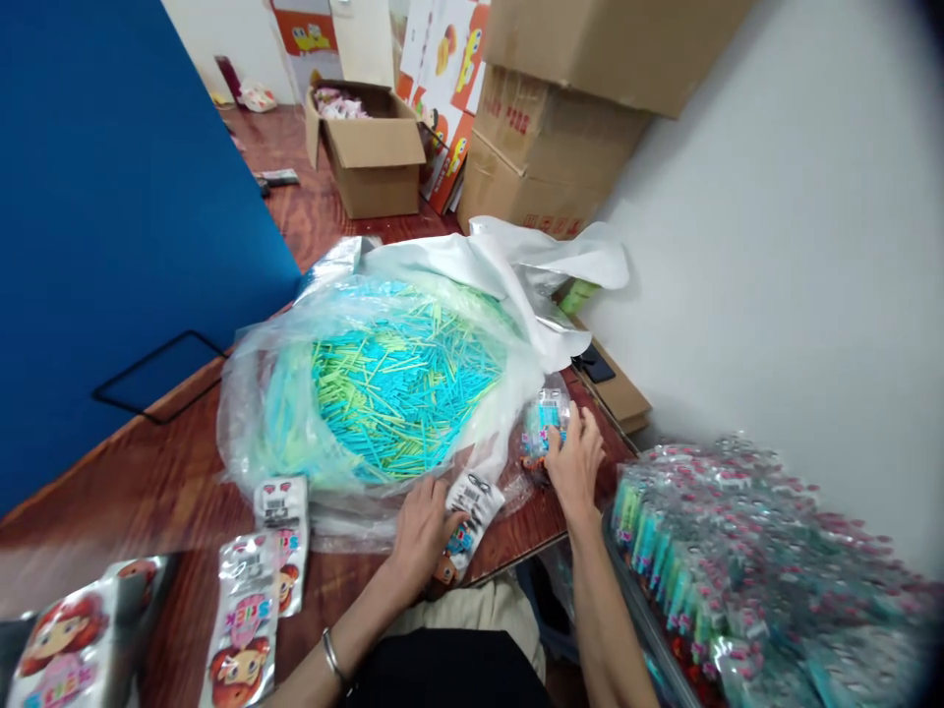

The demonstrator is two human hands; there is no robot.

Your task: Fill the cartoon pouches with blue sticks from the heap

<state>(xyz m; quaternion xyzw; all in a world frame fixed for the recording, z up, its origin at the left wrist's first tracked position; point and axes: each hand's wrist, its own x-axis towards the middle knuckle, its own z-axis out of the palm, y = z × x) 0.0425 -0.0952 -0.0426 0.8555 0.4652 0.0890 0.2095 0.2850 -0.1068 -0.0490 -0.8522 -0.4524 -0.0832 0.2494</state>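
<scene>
Near the table's front edge, my left hand [422,531] is closed on the left edge of a small printed plastic packet [478,513], its thumb lying over the front. To the right, my right hand [578,460] has its fingers and thumb curled around a clear-fronted packet [546,418] with blue contents showing. Between and beyond both hands spreads a large open plastic bag [255,393], full of thin blue and green sticks [413,379]. Flat printed packets [242,619] with a cartoon face lie left of my left hand.
A crate [649,610] heaped with filled packets [767,551] stands at the right. Stacked cardboard boxes [546,138] and an open carton [380,162] are at the back. A blue panel [125,197] borders the left, with a black wire frame [158,379] beside it.
</scene>
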